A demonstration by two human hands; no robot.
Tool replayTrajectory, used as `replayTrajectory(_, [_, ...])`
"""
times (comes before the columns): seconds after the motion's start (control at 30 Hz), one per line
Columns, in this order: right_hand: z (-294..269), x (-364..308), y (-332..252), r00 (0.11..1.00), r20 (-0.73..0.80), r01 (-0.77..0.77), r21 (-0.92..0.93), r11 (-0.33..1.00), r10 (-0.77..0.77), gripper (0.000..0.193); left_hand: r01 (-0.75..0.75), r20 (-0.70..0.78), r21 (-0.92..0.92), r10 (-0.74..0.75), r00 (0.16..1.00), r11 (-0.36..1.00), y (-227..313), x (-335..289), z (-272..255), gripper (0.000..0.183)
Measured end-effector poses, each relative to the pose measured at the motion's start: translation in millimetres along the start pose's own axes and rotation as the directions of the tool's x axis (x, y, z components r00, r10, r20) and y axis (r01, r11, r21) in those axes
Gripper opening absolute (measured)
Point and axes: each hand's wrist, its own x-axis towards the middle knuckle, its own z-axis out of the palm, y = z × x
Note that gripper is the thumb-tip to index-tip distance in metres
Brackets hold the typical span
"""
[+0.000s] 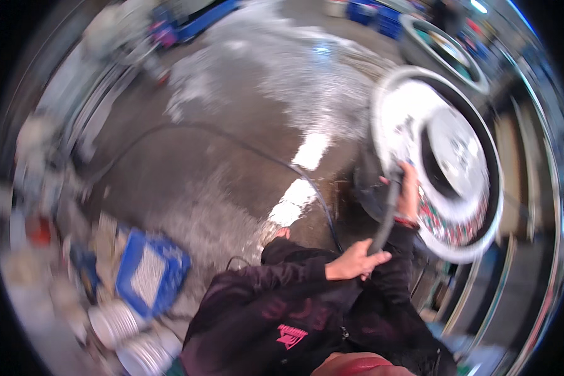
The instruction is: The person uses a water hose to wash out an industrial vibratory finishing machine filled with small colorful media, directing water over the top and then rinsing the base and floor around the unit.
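1. Head view, right hand: I observed the right hand point(408, 194) clamped around the dark hose point(388, 216) near its upper end, presumably for control of the tip; blur hid the individual fingertips.
2. Head view, left hand: the left hand point(357, 260) gripped the hose lower down, fingers closed about it, presumably to bear its weight.
3. Head view, hose: it ran between both hands, upper end at the left side of the round tub point(457, 254); contact could not be told.
4. Head view, tub: red and green pieces point(454, 225) lay around a raised hub point(459, 153), presumably contained by the wall.
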Motion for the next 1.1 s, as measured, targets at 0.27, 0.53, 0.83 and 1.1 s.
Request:
replayTrajectory(0.27, [-11,21,-9,0.981,-0.189,-0.019,0.098,0.995,0.037,0.03,-0.008,0.149,-0.005,0.008,0.989,1.0,-4,14,6,0.021])
replayTrajectory(0.53, [-48,34,21,0.943,-0.308,-0.136,-0.018,0.991,0.123,0.05,0.099,0.161,0.006,-0.099,0.982,0.995,3,38,-5,0.022])
replayTrajectory(0.83, [-79,7,13,0.921,-0.372,-0.148,-0.061,0.987,0.115,0.035,0.178,0.266,0.016,-0.176,0.948,0.984,10,35,-20,0.025])
replayTrajectory(1.1, [-26,24,13,0.935,-0.308,-0.191,-0.025,0.981,0.175,0.024,0.084,0.243,-0.093,-0.059,0.968,0.992,8,22,-38,0.03])
